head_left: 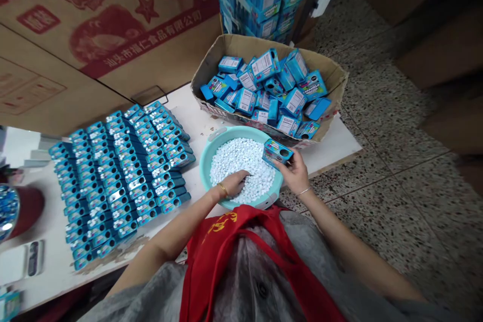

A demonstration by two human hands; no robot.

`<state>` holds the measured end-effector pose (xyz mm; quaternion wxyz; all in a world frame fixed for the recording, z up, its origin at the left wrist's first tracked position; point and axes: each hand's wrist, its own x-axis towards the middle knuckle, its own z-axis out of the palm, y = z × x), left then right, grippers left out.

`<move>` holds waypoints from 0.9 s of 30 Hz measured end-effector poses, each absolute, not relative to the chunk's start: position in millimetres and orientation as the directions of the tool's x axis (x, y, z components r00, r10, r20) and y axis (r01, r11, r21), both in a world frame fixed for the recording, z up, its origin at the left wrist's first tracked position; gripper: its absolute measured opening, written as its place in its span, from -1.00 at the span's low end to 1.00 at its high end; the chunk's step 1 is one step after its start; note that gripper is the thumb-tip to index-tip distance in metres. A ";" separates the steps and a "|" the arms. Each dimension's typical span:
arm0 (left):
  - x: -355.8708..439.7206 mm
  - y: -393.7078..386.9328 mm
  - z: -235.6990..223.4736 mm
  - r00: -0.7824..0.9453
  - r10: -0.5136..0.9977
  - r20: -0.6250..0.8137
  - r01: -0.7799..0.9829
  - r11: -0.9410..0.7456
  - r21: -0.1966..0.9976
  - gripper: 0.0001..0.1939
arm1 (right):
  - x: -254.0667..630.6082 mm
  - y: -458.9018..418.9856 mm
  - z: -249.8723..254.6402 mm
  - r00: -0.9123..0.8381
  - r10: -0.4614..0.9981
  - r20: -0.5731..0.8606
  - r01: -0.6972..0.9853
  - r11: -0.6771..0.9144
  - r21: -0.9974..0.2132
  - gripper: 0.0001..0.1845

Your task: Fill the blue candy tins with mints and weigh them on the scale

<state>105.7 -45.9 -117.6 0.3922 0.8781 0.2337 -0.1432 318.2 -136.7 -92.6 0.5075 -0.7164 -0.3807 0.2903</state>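
Observation:
A round, light turquoise basin [204,161] stands on the table, filled with small white candies [241,153]. My left hand [234,183] reaches into these candies, its fingers curled among them and the tips partly buried. Over the basin's right rim, my right hand [295,171] grips a small blue candy box [276,152]. This box is tilted, with a round dark hole showing on its upper face. Left of the basin, rows of similar blue boxes [124,176] are packed side by side, several with white candies lying on top.
Behind the basin, an open cardboard carton [332,78] holds many loose blue boxes [264,66]. Wrapped stacks of blue packs [264,0] rise behind it. Large printed cartons [113,15] line the back. At far left are a red container [28,211] and a dark handheld object [33,257].

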 end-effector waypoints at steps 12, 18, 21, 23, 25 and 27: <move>85.3 7.5 13.8 0.909 0.319 -0.268 0.414 -0.620 0.666 -0.72 | 304.8 -135.7 -80.0 0.348 0.929 0.124 0.594 -0.116 -0.796 -0.58; 124.9 2.5 57.0 0.805 0.319 -0.500 0.498 -0.821 0.278 -0.68 | 289.1 -131.7 -80.8 0.215 0.961 0.172 0.699 -0.028 -0.715 -0.51; 146.3 -12.9 75.4 0.743 0.362 -0.563 0.500 -0.859 0.108 -0.62 | 284.7 -131.0 -84.6 0.187 0.963 0.193 0.711 0.002 -0.703 -0.51; 155.8 -23.1 87.3 0.743 0.370 -0.557 0.477 -0.877 0.054 -0.69 | 282.9 -131.0 -88.4 0.179 0.961 0.213 0.705 0.026 -0.709 -0.50; 158.0 -28.2 95.5 0.754 0.359 -0.550 0.453 -0.891 0.039 -0.71 | 282.4 -131.5 -92.0 0.181 0.957 0.226 0.692 0.039 -0.721 -0.50; 151.6 -24.9 94.0 0.755 0.373 -0.540 0.457 -0.889 0.025 -0.71 | 283.9 -132.2 -94.5 0.204 0.954 0.220 0.674 0.027 -0.739 -0.50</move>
